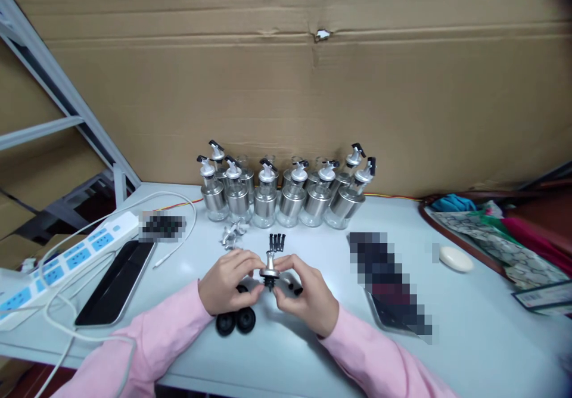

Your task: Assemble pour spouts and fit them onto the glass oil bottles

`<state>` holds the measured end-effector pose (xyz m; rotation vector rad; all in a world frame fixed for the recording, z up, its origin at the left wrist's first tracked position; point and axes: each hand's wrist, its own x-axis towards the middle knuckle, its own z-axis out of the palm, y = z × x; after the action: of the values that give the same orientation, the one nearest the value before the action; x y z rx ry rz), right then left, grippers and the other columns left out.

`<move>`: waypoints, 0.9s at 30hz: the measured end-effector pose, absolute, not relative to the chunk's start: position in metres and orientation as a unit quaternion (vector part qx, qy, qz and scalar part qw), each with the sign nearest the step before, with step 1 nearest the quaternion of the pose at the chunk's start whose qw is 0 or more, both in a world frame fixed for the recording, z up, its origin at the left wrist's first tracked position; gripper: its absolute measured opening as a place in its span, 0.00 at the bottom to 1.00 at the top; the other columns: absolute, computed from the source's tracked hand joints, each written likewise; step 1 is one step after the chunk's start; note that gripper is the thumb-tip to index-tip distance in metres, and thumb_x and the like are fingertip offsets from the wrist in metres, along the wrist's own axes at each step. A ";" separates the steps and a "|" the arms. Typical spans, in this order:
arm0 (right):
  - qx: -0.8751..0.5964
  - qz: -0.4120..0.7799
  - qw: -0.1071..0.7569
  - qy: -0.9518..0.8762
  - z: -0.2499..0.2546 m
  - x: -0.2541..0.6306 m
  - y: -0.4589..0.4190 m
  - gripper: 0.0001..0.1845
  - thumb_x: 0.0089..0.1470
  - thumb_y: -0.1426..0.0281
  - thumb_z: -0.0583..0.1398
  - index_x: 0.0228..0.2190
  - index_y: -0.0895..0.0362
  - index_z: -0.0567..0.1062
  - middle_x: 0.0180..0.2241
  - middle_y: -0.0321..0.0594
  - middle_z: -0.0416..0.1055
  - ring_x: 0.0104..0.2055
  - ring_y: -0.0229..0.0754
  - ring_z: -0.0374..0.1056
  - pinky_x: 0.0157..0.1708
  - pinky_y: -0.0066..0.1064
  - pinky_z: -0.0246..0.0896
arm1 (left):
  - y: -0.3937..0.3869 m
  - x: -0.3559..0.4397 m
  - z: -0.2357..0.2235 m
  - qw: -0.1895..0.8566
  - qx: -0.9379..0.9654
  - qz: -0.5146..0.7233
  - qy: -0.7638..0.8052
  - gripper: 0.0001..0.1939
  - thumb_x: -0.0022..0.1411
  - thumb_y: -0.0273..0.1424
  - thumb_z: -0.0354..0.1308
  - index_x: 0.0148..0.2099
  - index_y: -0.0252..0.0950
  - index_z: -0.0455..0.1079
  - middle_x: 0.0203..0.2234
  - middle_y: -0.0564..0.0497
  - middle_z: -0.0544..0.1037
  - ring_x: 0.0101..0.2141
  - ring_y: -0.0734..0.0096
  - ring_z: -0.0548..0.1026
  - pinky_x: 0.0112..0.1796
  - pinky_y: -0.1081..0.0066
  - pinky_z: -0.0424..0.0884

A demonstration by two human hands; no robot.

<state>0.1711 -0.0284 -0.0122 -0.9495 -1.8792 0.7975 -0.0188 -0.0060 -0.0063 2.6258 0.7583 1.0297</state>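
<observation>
Between my two hands is a silver pour spout (269, 270) with a black ribbed stopper below its collar, held upright over the table. My left hand (232, 282) pinches it from the left side. From the right, the thumb and fingers of my right hand (308, 294) close on it too. Several small black spout levers (277, 242) lie in a row just behind it. Silver spout parts (233, 234) sit in a pile to the left. Black round stoppers (245, 320) lie beneath my left hand, which partly covers them. Tiny black pieces (295, 290) lie beside my right fingers.
Several glass and steel oil bottles (292, 204), the front ones with spouts, stand along the cardboard wall (286, 100). At left are a power strip (71, 264), white cable and black phone (116, 282). A blurred dark device (388, 282), white oval object (456, 258) and bag are at right.
</observation>
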 end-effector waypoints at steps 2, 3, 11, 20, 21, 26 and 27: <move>-0.374 0.309 0.442 -0.754 -0.013 0.172 -0.027 0.13 0.41 0.78 0.57 0.32 0.54 0.65 0.35 0.40 0.72 0.39 0.43 0.68 0.40 0.34 0.62 | -0.006 -0.019 -0.007 0.147 0.887 0.359 0.251 0.11 0.57 0.25 0.51 0.44 0.34 0.62 0.33 0.47 0.73 0.32 0.70 0.71 0.35 0.71 0.68; -0.369 0.303 0.448 -0.756 -0.013 0.172 -0.026 0.13 0.42 0.78 0.58 0.32 0.54 0.66 0.36 0.41 0.72 0.40 0.43 0.68 0.40 0.34 0.62 | -0.007 -0.019 -0.008 0.161 0.885 0.363 0.245 0.12 0.57 0.25 0.50 0.46 0.35 0.61 0.35 0.46 0.73 0.35 0.69 0.71 0.37 0.71 0.68; -0.337 0.225 0.410 -0.817 -0.010 0.179 -0.020 0.05 0.52 0.71 0.60 0.34 0.56 0.69 0.33 0.41 0.72 0.37 0.44 0.66 0.37 0.36 0.59 | -0.009 -0.020 -0.008 0.163 0.901 0.323 0.238 0.17 0.60 0.25 0.48 0.52 0.36 0.58 0.41 0.44 0.69 0.42 0.67 0.69 0.42 0.68 0.68; -0.511 0.095 0.175 -0.836 -0.012 0.188 -0.012 0.18 0.57 0.72 0.53 0.49 0.60 0.67 0.43 0.50 0.68 0.46 0.52 0.60 0.40 0.43 0.57 | -0.008 -0.020 -0.011 0.108 0.895 0.327 0.285 0.16 0.54 0.21 0.49 0.46 0.36 0.63 0.37 0.46 0.62 0.38 0.68 0.68 0.39 0.69 0.70; -0.511 0.094 0.164 -0.838 -0.011 0.189 -0.012 0.17 0.57 0.71 0.53 0.48 0.59 0.68 0.43 0.50 0.68 0.46 0.52 0.60 0.41 0.43 0.57 | -0.008 -0.020 -0.011 0.110 0.894 0.327 0.286 0.17 0.54 0.20 0.49 0.47 0.36 0.62 0.39 0.46 0.62 0.38 0.67 0.68 0.39 0.69 0.70; -0.513 0.089 0.150 -0.840 -0.011 0.189 -0.013 0.16 0.57 0.68 0.54 0.47 0.57 0.69 0.43 0.48 0.68 0.46 0.51 0.59 0.41 0.42 0.56 | -0.009 -0.020 -0.017 0.115 0.869 0.385 0.287 0.29 0.53 0.21 0.50 0.57 0.37 0.49 0.42 0.43 0.67 0.41 0.65 0.69 0.42 0.64 0.69; -0.512 0.086 0.152 -0.841 -0.012 0.189 -0.013 0.16 0.56 0.67 0.55 0.46 0.57 0.69 0.43 0.48 0.68 0.46 0.50 0.59 0.41 0.41 0.55 | -0.009 -0.020 -0.018 0.118 0.862 0.394 0.296 0.31 0.53 0.22 0.50 0.59 0.37 0.45 0.41 0.44 0.68 0.41 0.65 0.70 0.42 0.64 0.69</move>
<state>0.1888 -0.0129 -0.0115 -1.4700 -2.4124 0.2467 -0.0203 -0.0090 -0.0182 2.5225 0.8665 1.1517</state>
